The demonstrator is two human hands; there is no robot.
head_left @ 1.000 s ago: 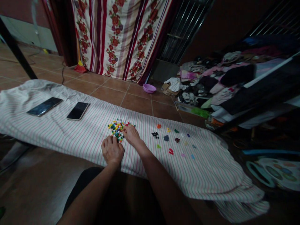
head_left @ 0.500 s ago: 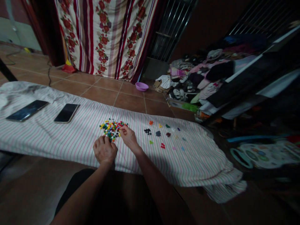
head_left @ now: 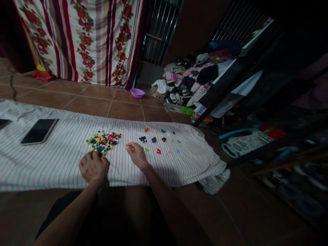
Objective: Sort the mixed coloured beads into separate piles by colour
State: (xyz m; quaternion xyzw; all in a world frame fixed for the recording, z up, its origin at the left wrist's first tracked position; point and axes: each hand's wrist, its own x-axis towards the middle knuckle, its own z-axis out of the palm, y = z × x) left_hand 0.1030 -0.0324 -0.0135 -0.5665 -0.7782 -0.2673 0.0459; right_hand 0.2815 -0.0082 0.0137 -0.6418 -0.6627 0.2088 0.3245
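Note:
A heap of small multicoloured pieces (head_left: 104,140) lies on a striped cloth (head_left: 64,164). At the heap's near edge rests my left hand (head_left: 94,167), knuckles up and fingers curled under; whatever it may hold is hidden. My right hand (head_left: 137,154) is in a pinch, just right of the heap, with a tiny pale spot at its fingertips too small to name. Beyond it sit little groups sorted by colour, among them black pieces (head_left: 142,139), orange pieces (head_left: 146,130), grey pieces (head_left: 153,139), brown pieces (head_left: 164,139), red pieces (head_left: 159,151) and lime green pieces (head_left: 146,149).
A phone (head_left: 39,131) lies left on the cloth, with part of another dark device (head_left: 3,123) at the frame's edge. Past the cloth, a purple basin (head_left: 137,93) stands on the tiled floor near a heap of clothes (head_left: 194,75). A flowered curtain (head_left: 99,41) hangs behind.
My right hand has moved away from the heap to the right, fingers still pinched. The left hand stays by the heap. The whole view has swung right.

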